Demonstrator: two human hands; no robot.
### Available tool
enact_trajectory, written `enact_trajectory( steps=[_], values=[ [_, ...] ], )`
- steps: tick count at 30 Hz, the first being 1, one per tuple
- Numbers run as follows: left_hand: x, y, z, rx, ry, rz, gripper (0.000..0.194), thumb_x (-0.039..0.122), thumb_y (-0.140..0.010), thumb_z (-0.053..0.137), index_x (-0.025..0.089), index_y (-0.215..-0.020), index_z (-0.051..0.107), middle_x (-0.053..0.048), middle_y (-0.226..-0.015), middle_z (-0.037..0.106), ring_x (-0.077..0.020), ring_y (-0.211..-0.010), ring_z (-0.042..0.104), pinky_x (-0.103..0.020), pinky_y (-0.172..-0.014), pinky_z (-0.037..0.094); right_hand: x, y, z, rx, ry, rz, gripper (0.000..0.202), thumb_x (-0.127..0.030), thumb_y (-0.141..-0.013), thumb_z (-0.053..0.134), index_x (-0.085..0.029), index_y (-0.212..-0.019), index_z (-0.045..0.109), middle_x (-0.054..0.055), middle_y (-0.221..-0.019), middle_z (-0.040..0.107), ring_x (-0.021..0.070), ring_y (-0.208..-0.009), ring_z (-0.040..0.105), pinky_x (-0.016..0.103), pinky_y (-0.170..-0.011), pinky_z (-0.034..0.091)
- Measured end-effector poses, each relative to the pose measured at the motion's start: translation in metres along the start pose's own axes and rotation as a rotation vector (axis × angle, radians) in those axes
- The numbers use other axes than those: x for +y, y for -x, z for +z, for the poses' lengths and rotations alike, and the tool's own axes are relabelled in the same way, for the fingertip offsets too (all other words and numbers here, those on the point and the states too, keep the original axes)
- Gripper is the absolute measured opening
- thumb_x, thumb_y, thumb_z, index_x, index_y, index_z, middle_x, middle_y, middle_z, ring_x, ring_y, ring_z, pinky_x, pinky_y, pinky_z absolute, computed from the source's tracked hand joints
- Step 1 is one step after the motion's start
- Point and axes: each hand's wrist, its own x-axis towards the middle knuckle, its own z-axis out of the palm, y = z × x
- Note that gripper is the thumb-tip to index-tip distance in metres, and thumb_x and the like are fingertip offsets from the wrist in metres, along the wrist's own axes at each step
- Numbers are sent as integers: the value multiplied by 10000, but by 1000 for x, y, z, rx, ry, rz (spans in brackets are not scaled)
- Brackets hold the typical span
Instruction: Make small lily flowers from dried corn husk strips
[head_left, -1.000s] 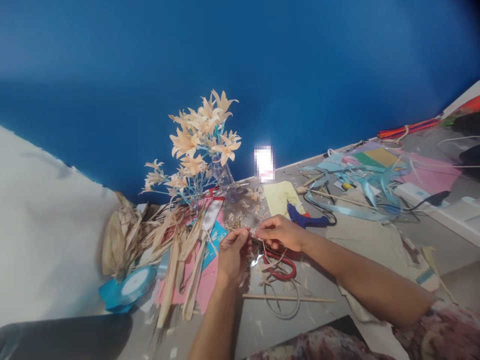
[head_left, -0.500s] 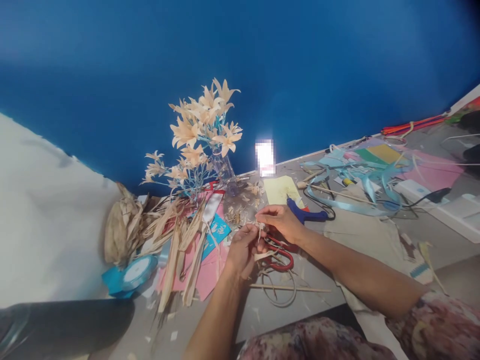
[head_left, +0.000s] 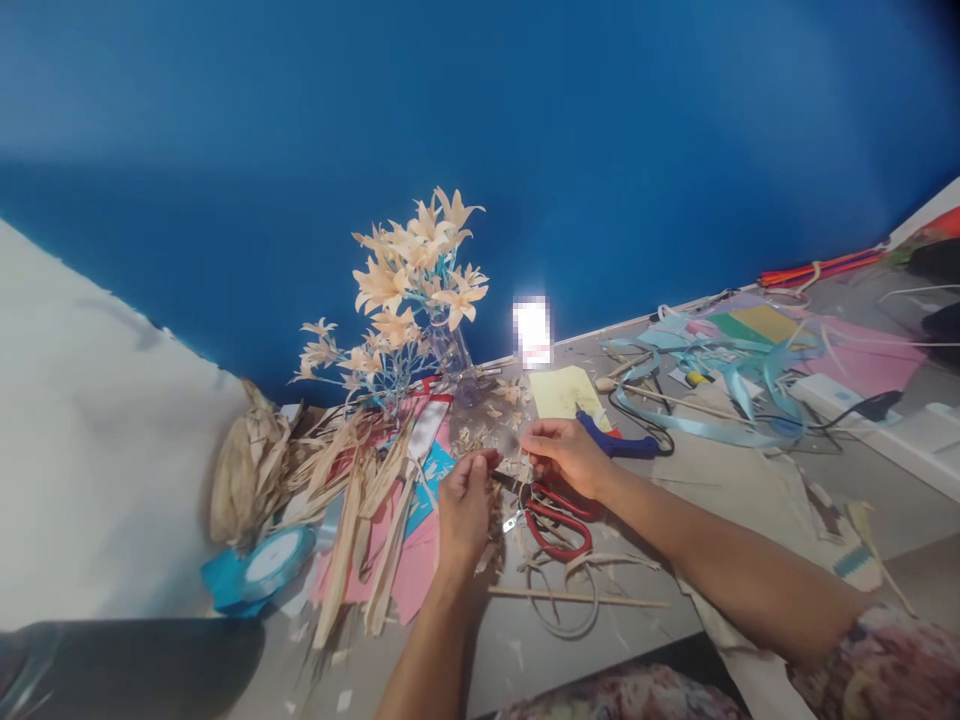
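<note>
My left hand is closed, with thumb and fingers curled together above the littered table. What it holds, if anything, is too small to make out. Just across from it, my right hand pinches with its fingertips; whatever is between them cannot be made out. The two hands are a short way apart. Red-handled scissors lie below and between them, blades toward my left hand. Behind my right hand lies a blue glue gun, beside a yellow sheet of paper.
Cream artificial flowers with blue stems stand at the back. Dried husk strips, pink paper and a blue ribbon spool lie left. Light-blue ribbon and a white power strip lie right. A thin stick is in front.
My hands have come apart from around a small pale piece, the left shifting slightly left. More of the scissors now shows. The whole view has shifted a little, so things appear lower.
</note>
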Motion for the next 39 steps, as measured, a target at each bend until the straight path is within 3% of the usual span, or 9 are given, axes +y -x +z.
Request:
enact_trajectory(
  steps=[4, 9, 15, 19, 24, 27, 32, 35, 39],
  values=[
    [-5, 7, 9, -173, 57, -128, 328, 471, -754, 748, 152, -832, 748, -62, -751, 741, -199, -685, 699, -307, -691, 537, 2, 3, 2, -19, 117, -38, 328, -446, -652, 828, -153, -733, 705, -13, -605, 625, 108, -523, 524, 232, -508, 421],
    [-12, 11, 15, -290, 197, -277, 380, 498, -702, 783, 148, -644, 647, 35, -445, 545, -105, -381, 519, -222, -444, 426, 2, 2, -1, -34, 270, -140, 252, -391, -717, 785, -152, -772, 732, -12, -645, 638, 109, -550, 521, 222, -516, 413],
    [-9, 10, 16, -363, 269, -394, 395, 442, -652, 813, 94, -811, 712, -41, -633, 672, -102, -399, 537, -259, -437, 484, 1, 0, -7, -18, 376, -260, 215, -339, -754, 754, -165, -874, 720, 8, -781, 687, 126, -627, 564, 225, -570, 444],
    [-8, 12, 19, -399, 319, -467, 362, 381, -627, 829, 77, -785, 711, 24, -520, 548, -51, -353, 403, -221, -377, 410, -2, 0, -8, 8, 586, -381, 234, -390, -828, 686, -162, -882, 697, 19, -775, 693, 137, -648, 585, 230, -592, 453],
    [-8, 5, 11, -291, 329, -392, 373, 393, -589, 865, 96, -686, 661, 78, -472, 430, -1, -366, 277, -137, -349, 174, -13, 0, -11, 4, 821, -346, 280, -374, -941, 517, -145, -932, 678, 35, -776, 688, 143, -650, 580, 231, -590, 421],
    [-7, -4, 4, -169, 346, -312, 390, 441, -604, 853, 125, -709, 649, 95, -479, 424, -3, -373, 279, -139, -360, 201, -26, 6, -16, -87, 1036, -268, 231, -327, -912, 559, -161, -828, 696, 37, -741, 688, 156, -669, 591, 244, -627, 393],
    [-10, -9, 1, -57, 351, -263, 412, 455, -577, 862, 134, -719, 646, 57, -542, 530, -50, -441, 466, -167, -421, 358, -37, 18, -20, -353, 1385, -48, 227, -266, -612, 824, -167, -516, 644, 49, -534, 620, 205, -589, 600, 262, -566, 329],
    [-12, -7, 2, -25, 355, -260, 421, 449, -561, 871, 129, -723, 652, 33, -585, 576, -80, -492, 543, -198, -475, 433, -33, 18, -16, -433, 1487, 34, 231, -315, -652, 800, -168, -530, 670, 80, -584, 662, 232, -646, 642, 262, -564, 338],
    [-10, -7, 2, 17, 390, -230, 432, 461, -559, 870, 129, -725, 648, 47, -573, 551, -59, -482, 515, -189, -496, 428, -21, 14, -12, -403, 1544, 59, 205, -331, -785, 672, -162, -691, 743, 131, -764, 732, 260, -774, 683, 267, -604, 371]
  ],
)
